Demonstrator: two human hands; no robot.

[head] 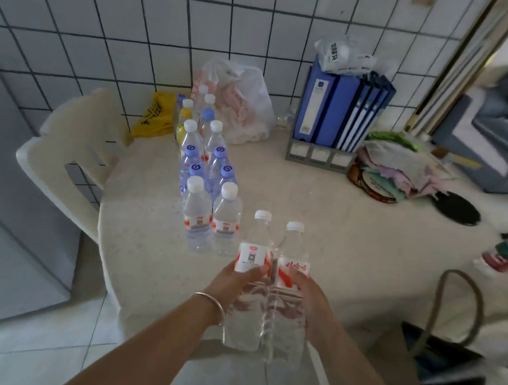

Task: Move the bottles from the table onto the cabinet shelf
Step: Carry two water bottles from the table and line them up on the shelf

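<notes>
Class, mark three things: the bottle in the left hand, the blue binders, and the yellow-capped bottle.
left-hand bottle [251, 258]: head view, on its white label.
blue binders [337, 107]: head view, on a spine.
yellow-capped bottle [186, 113]: head view, on its cap.

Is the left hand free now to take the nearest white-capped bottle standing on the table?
Probably not: the left hand already grips a bottle. The standing bottle is otherwise unobstructed.

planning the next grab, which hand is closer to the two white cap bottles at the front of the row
Left, marginally. The left hand sits on the row's side, nearer the front pair. But both it and the right hand already hold bottles.
</notes>
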